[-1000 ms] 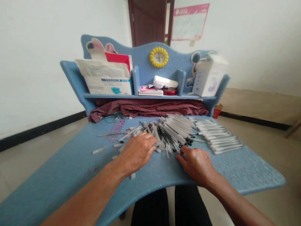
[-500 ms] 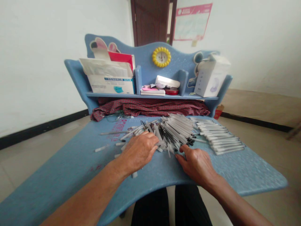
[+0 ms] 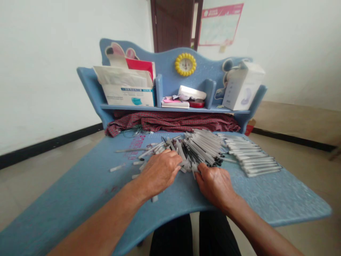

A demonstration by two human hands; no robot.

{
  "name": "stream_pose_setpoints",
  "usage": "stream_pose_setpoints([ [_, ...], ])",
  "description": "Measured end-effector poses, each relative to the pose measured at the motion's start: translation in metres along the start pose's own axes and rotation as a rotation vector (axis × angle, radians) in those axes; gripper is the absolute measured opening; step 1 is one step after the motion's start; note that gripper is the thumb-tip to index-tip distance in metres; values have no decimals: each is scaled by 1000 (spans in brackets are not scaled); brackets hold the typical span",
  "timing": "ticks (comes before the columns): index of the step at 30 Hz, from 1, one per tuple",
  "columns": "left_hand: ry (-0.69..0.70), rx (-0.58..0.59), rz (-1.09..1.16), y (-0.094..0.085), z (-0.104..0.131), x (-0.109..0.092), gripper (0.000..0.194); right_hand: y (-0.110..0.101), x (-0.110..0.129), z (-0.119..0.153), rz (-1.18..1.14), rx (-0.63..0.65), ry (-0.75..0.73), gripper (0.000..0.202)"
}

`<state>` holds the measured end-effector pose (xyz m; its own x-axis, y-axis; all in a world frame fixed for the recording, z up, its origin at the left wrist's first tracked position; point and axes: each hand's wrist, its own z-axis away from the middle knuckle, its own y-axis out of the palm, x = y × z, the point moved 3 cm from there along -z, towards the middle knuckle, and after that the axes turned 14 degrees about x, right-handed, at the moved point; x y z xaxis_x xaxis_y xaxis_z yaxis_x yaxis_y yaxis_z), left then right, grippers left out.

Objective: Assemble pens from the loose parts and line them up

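Loose pen parts (image 3: 204,145), clear barrels and thin dark refills among them, lie heaped in the middle of the blue desk (image 3: 266,199). At the heap's near left edge is my left hand (image 3: 161,170), closed, with its thumb and fingers together; what they hold is hidden. My right hand (image 3: 214,183) is closed in a pinch at the near edge, touching thin pale parts, and I cannot make out what is in it. To the right, a row of pens (image 3: 252,156) lies side by side. Several short clear caps (image 3: 117,168) are scattered to the left.
Red checked cloth (image 3: 173,121) is bunched along the back of the desk, under a raised shelf (image 3: 170,107). On the shelf stand a mask box (image 3: 130,96), a white carton (image 3: 242,87) and small papers (image 3: 176,104). The desk's front edge curves around my legs.
My right hand has moved slightly left to the heap's near edge, and its fingers have closed together. My left hand stays at the heap. The view has shifted a little.
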<state>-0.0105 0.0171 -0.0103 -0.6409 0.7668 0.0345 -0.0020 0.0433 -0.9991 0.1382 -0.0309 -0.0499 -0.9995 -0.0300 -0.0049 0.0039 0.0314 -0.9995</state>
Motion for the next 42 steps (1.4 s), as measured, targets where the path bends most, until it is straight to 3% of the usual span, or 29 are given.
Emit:
stream_pose_setpoints([
  [14,3,-41,-12,-1,1,3,10,-3,-13,4,-207,-59,99,30],
  [23,-67,-62,-19,-12,4,10,10,3,-49,31,-563,-208,26,34],
  [28,-120,-86,-9,-16,4,13,10,-2,-62,45,-659,-212,-39,33],
  [35,-63,-166,45,-11,3,14,12,-4,-67,55,-685,-202,-70,31],
  [42,-22,-170,42,-11,2,11,13,-2,-70,56,-674,-180,-68,29],
])
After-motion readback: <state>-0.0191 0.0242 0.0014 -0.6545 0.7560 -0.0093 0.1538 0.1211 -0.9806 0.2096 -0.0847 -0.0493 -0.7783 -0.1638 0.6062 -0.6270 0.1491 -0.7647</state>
